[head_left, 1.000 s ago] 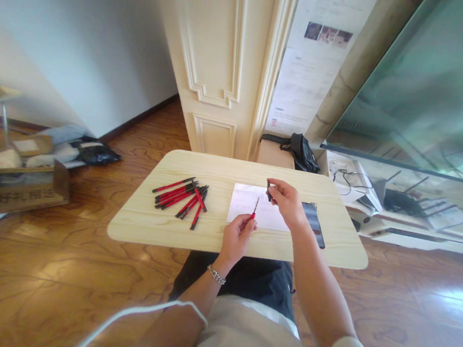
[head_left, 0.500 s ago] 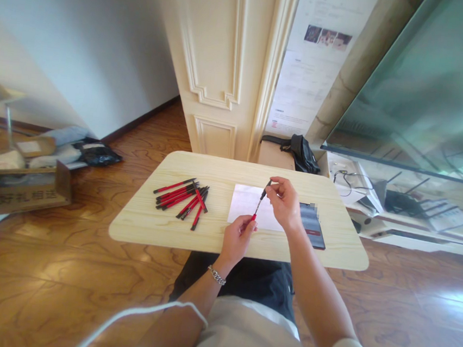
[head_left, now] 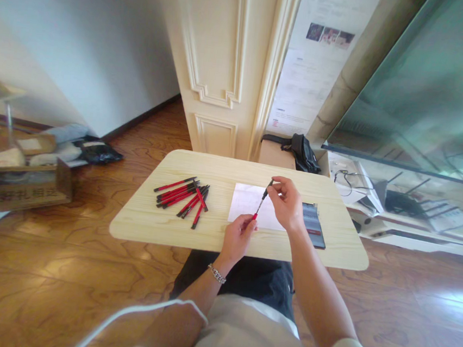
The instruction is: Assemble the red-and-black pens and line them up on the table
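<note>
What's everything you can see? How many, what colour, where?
Table: one, pale wood, centre
Slim tools: several, red and black, piled left
Paper: one, white, table centre
Red piece: one, red, over paper
Black piece: one, black, near red piece
Flat device: one, dark, table right
Bag: one, black, behind table
Screen: one, greenish, far right
Printed box: one, brown, far left
Sheets: some, white, upper centre
Cable: one, white, lower left
Bracelet: one, silver, left wrist
Left hand: one, holding red piece
Right hand: one, holding black piece

I'm looking at what seems a home's living room: wood-grain floor (head_left: 82,274), cream moulded panelling (head_left: 220,36), and there, a big glossy screen (head_left: 431,100) above a low white cabinet (head_left: 425,242).
</note>
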Motion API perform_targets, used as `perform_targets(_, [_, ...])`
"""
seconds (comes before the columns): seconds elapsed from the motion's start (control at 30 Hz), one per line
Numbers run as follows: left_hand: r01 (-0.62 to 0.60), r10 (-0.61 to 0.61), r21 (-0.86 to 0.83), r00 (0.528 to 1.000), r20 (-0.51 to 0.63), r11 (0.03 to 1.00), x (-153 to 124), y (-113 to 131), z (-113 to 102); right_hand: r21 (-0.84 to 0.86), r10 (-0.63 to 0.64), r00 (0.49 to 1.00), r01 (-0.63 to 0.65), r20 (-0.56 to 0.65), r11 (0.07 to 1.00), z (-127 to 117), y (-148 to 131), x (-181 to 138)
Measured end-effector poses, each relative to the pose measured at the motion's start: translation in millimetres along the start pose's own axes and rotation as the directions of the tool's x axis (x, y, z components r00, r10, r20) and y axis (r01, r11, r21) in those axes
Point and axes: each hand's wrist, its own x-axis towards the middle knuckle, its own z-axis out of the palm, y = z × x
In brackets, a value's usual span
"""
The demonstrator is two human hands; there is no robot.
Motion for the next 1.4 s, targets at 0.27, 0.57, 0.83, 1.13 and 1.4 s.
perform_targets(0.27, [0.003, -0.003, -0.009, 1.000, 0.003, 1.000, 0, 0, 1, -0.005, -0.018, 1.000, 0.018, -0.006, 1.000, -1, 2, -1])
perform_targets(0.57, [0.001, -0.001, -0.015, 1.000, 0.006, 1.000, 0, 0, 0, -0.025, 0.000, 1.000, 0.000, -0.015, 1.000, -1, 4, -1])
perform_targets(0.83, [0.002, -0.002, -0.023, 1.000, 0.011, 1.000, 0, -4, -1, -0.068, 0.033, 0.996, -0.027, 0.088, 0.997, 4, 7, -13])
perform_targets(1.13, [0.030, -0.028, -0.067, 0.999, 0.033, 0.997, -1, -3, -1, -0.059, 0.084, 0.987, -0.077, 0.136, 0.995, 7, 19, -28])
perform_targets(1.4, [0.030, -0.019, -0.082, 0.992, 0.128, 0.996, -2, 8, -5, 0.186, 0.163, 0.973, -0.193, 0.163, 0.963, 11, 33, -27])
